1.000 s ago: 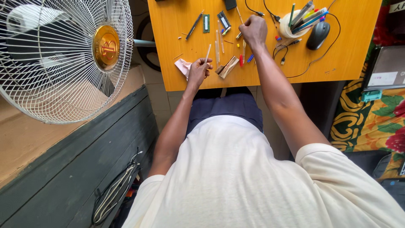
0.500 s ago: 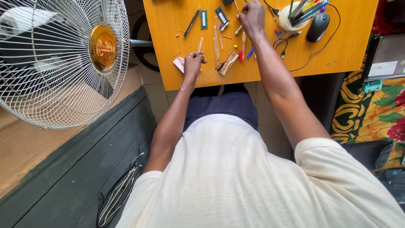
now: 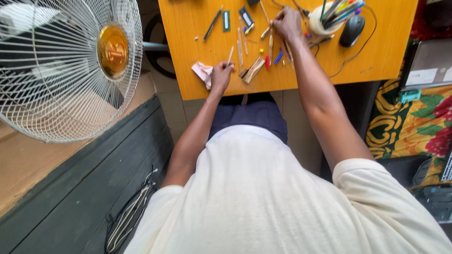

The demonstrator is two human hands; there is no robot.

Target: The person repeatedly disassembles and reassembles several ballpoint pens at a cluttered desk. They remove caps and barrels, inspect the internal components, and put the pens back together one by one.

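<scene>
My left hand (image 3: pixel 221 75) rests near the front edge of the orange table (image 3: pixel 367 61), closed around a thin pale stick (image 3: pixel 230 55) that points away from me. A crumpled pink cloth (image 3: pixel 203 73) lies just left of it. Farther back, my right hand (image 3: pixel 287 23) is closed among small tools, its fingers pinching a thin stick-like tool (image 3: pixel 270 40). A red-handled tool (image 3: pixel 267 61) and a blue one (image 3: pixel 278 57) lie between the two hands, beside a wooden piece (image 3: pixel 253 70).
A white cup of pens (image 3: pixel 329 19), a dark computer mouse (image 3: pixel 351 30) with a cable and a green circuit strip (image 3: pixel 226 21) lie on the table. A large wire-caged fan (image 3: pixel 70 66) stands to the left. Floral cloth (image 3: pixel 414 127) lies on the right.
The view has tilted slightly, so the table sits higher in frame. My right hand stays at the back among the tools; my left hand keeps the stick near the front edge.
</scene>
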